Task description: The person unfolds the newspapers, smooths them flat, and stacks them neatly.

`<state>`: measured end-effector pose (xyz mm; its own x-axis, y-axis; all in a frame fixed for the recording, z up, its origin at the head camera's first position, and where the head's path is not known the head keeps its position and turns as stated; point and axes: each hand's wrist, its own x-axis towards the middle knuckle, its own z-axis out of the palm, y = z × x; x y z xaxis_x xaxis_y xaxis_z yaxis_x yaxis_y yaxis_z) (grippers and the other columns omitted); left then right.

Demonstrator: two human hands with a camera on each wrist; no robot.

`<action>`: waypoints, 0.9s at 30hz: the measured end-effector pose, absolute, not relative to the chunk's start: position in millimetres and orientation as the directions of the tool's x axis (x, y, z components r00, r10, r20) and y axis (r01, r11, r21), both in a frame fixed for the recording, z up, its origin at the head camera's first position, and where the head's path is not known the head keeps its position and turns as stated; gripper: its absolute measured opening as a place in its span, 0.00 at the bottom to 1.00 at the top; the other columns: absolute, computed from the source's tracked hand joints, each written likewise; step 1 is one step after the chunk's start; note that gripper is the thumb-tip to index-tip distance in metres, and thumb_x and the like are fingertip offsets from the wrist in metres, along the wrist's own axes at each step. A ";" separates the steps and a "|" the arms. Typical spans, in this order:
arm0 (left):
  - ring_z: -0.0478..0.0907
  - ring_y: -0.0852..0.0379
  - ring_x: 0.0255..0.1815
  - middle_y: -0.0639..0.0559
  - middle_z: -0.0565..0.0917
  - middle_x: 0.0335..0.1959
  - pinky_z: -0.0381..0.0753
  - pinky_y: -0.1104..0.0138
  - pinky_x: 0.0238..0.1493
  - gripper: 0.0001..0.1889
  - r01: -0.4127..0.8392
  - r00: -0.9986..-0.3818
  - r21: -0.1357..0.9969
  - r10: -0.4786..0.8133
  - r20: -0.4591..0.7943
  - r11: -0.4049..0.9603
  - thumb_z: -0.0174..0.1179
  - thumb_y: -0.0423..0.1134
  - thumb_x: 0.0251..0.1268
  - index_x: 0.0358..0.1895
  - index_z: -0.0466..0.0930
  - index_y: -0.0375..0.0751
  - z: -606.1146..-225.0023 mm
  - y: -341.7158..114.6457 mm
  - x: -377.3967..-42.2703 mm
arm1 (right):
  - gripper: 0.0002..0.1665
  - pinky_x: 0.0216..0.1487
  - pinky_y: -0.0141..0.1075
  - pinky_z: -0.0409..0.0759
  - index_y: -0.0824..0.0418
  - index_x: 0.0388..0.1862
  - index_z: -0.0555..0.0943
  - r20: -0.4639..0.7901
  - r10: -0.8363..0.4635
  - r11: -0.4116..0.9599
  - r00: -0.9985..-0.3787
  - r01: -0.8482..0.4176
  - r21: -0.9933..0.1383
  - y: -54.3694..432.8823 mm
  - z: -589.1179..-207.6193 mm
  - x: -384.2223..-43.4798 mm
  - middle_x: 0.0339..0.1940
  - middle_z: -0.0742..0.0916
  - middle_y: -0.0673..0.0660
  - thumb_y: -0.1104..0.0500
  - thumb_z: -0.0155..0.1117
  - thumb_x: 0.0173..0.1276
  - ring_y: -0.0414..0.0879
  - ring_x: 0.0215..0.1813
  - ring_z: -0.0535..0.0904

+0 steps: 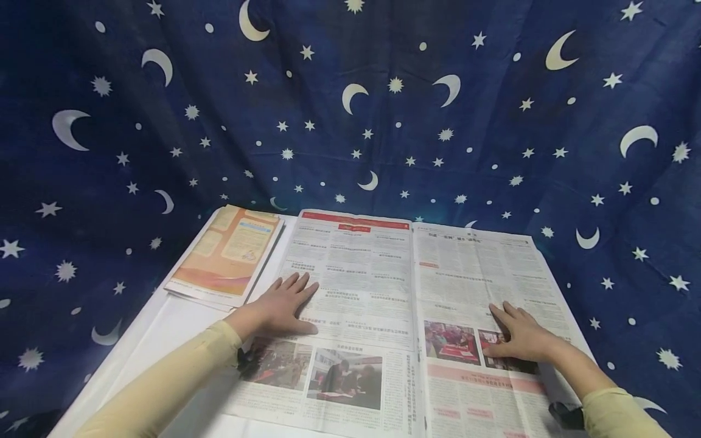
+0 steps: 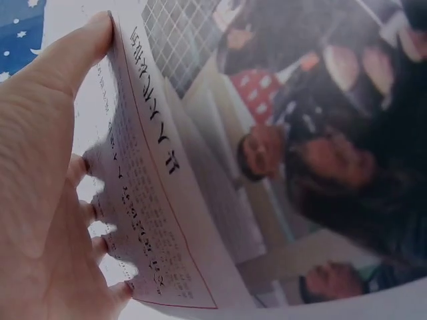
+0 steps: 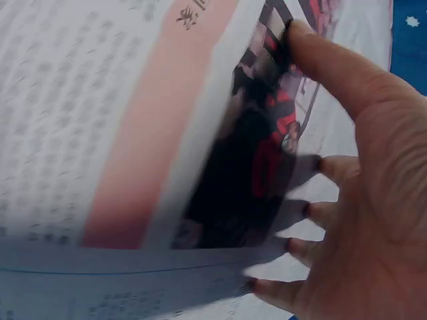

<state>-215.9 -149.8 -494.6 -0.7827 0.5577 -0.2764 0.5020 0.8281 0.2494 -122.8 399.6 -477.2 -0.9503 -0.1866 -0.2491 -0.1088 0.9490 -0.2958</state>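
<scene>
An open newspaper lies spread on the white table, its centre fold running away from me. On its left page rests my left hand, fingers spread and fairly straight. My right hand lies on the right page, over part of a printed photo, with its fingers extended too. In the left wrist view, the fingertips and thumb of the left hand touch the paper beside a large photo. The right wrist view has the right hand touching the sheet near a pink printed band.
A folded orange printed paper lies on top of other sheets at the table's back left. The white table shows along the left side. Behind and around hangs a dark blue cloth with moons and stars.
</scene>
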 end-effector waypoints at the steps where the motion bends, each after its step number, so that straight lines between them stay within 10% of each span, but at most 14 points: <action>1: 0.37 0.40 0.84 0.43 0.44 0.85 0.39 0.41 0.79 0.59 0.501 -0.783 0.243 0.555 -0.282 0.830 0.57 0.80 0.55 0.84 0.48 0.52 -494.1 -149.3 -215.6 | 0.68 0.58 0.82 0.58 0.73 0.78 0.60 -0.255 -0.186 0.949 -0.949 -0.106 -0.298 400.8 -478.5 -122.6 0.75 0.58 0.84 0.32 0.78 0.53 0.87 0.71 0.51; 16: 0.38 0.41 0.84 0.46 0.45 0.85 0.39 0.44 0.80 0.59 0.494 -0.791 0.225 0.542 -0.284 0.840 0.58 0.81 0.52 0.84 0.50 0.54 -495.9 -152.8 -219.5 | 0.69 0.58 0.83 0.56 0.72 0.78 0.59 -0.279 -0.182 0.948 -0.943 -0.092 -0.306 405.7 -482.9 -127.4 0.75 0.57 0.84 0.32 0.78 0.53 0.87 0.71 0.49; 27: 0.54 0.33 0.79 0.34 0.62 0.78 0.49 0.39 0.77 0.40 0.496 -0.853 0.316 0.521 0.007 0.808 0.61 0.55 0.72 0.79 0.62 0.38 -461.3 -192.7 -230.8 | 0.53 0.62 0.76 0.63 0.73 0.79 0.58 -0.141 -0.179 0.884 -0.974 -0.096 -0.457 363.8 -442.6 -145.9 0.73 0.64 0.83 0.37 0.63 0.73 0.82 0.71 0.59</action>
